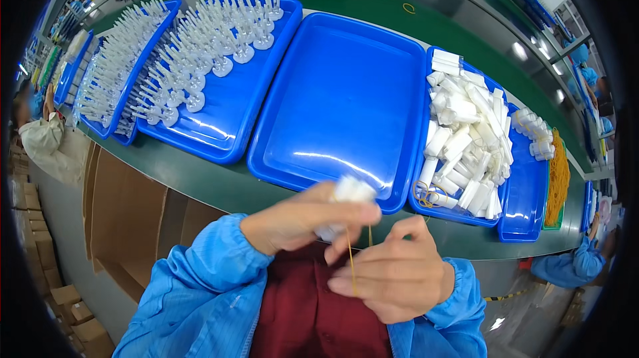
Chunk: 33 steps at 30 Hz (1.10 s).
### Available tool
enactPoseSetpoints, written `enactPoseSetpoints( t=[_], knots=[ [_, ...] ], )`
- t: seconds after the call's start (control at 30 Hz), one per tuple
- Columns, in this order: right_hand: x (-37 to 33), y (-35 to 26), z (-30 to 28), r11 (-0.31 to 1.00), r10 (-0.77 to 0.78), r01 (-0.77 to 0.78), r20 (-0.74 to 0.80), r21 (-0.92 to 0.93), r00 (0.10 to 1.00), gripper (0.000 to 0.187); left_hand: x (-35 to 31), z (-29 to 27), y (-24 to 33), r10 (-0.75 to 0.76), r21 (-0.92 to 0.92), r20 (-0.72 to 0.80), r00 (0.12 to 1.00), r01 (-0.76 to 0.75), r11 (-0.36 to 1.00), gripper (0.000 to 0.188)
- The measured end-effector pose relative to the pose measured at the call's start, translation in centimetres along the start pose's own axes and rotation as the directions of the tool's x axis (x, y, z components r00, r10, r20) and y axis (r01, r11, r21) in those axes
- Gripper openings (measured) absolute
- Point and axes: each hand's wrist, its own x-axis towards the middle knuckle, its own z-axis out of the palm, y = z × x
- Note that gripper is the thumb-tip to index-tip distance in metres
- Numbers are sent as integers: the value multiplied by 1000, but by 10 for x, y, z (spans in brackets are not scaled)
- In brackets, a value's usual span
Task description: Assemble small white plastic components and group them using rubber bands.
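My left hand [303, 215] is closed around a bundle of small white pieces [354, 189], blurred by motion; their exact kind I cannot make out. Below the bundle, a thin yellow rubber band [352, 266] stretches between both hands. The fingers of my right hand [403, 275] are curled and pull on that band, just right of and lower than the left hand. Both hands are in front of my body, near the table's front edge. Just beyond them lies a wide blue tray [343, 82].
To the right, a blue tray [426, 118] holds a heap of white wrapped pieces [469, 135], with loose rubber bands [431, 197] on its near corner. Farther right lies a pile of yellow rubber bands [558, 178]. Clear stemmed parts [219, 32] fill trays at left. A cardboard box [126, 205] stands below.
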Motion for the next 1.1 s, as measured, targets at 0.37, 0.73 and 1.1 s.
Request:
enactPoseSetpoints(
  t=[0.37, 0.73, 1.1],
  knots=[
    [-3, 16, 32, 176, 828, -68, -110, 982, 550, 101, 7, 34, 2, 758, 603, -215, 616, -527, 599, 66],
    [4, 17, 26, 773, 586, -445, -241, 451, 774, 48, 23, 17, -12, 762, 949, 94, 641, -289, 126, 104],
    [-8, 22, 38, 879, 340, -454, -474, -147, 812, 58, 14, 19, -13, 441, 368, -156, 884, -362, 856, 100]
  ],
)
